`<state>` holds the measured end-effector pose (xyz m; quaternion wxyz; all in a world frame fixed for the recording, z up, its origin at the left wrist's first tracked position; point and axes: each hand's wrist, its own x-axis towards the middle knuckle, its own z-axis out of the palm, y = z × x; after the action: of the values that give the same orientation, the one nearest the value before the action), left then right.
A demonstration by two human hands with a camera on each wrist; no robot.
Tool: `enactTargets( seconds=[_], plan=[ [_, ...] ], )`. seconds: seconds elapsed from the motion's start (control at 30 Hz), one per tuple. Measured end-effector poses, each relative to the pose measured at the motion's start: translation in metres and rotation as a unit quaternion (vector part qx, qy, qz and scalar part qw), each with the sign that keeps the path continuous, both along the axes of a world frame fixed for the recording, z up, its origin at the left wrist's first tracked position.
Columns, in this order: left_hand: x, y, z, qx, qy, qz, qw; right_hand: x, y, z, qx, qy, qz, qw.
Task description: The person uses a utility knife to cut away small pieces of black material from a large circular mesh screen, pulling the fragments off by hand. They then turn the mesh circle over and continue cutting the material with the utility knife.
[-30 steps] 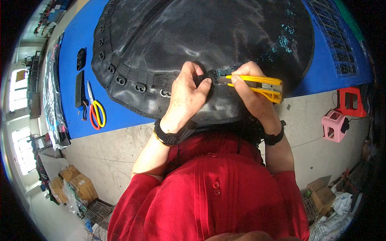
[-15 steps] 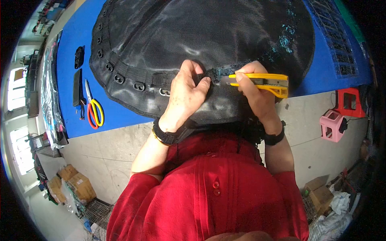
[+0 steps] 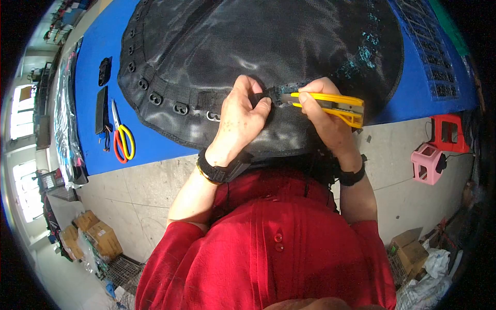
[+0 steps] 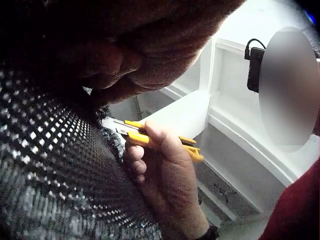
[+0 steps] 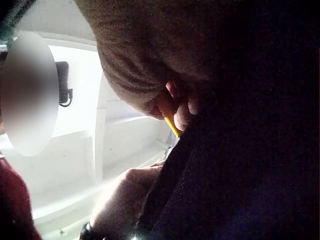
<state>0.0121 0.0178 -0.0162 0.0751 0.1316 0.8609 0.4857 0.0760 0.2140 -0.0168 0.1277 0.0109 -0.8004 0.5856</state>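
A large round piece of black mesh fabric [image 3: 289,46] lies over the table, with black plastic buckles [image 3: 155,98] along its edge. In the head view my left hand [image 3: 238,114] pinches a small black strap [image 3: 261,96] on the mesh between thumb and fingers. My right hand [image 3: 326,121] grips a yellow utility knife [image 3: 341,103]. Its bare blade [image 3: 285,97] points left, at the seam just beside the left fingertips. The left wrist view shows the knife [image 4: 136,138] from below, blade tip right at the mesh. In the dark right wrist view only a yellow sliver of knife [image 5: 171,125] shows.
On the blue table [image 3: 150,142], scissors [image 3: 122,137] with red and yellow handles lie at the left, near a black strip [image 3: 102,111] and a small black item [image 3: 105,71]. Packed black parts [image 3: 439,67] lie at the right. A pink stool [image 3: 428,163] stands on the floor.
The knife shifted slightly right half a second ago and has come back left, its blade close to the left fingertips again. The left hand keeps its pinch in nearly the same place.
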Motion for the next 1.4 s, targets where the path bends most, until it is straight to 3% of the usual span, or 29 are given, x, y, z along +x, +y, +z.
enactTargets(
  seconds=[0.53, 0.83, 1.4],
  plan=[
    [0.001, 0.001, 0.006, 0.036, -0.051, 0.015, 0.998, -0.002, 0.004, -0.005, 0.049, 0.049, 0.012, 0.998],
    [0.000, 0.000, 0.001, 0.056, -0.052, 0.014, 0.997, 0.004, 0.000, 0.007, -0.068, -0.080, -0.033, 0.994],
    [0.001, 0.001, 0.005, 0.042, -0.043, 0.015, 0.998, 0.001, 0.002, 0.000, 0.036, 0.013, 0.022, 0.999]
  ],
)
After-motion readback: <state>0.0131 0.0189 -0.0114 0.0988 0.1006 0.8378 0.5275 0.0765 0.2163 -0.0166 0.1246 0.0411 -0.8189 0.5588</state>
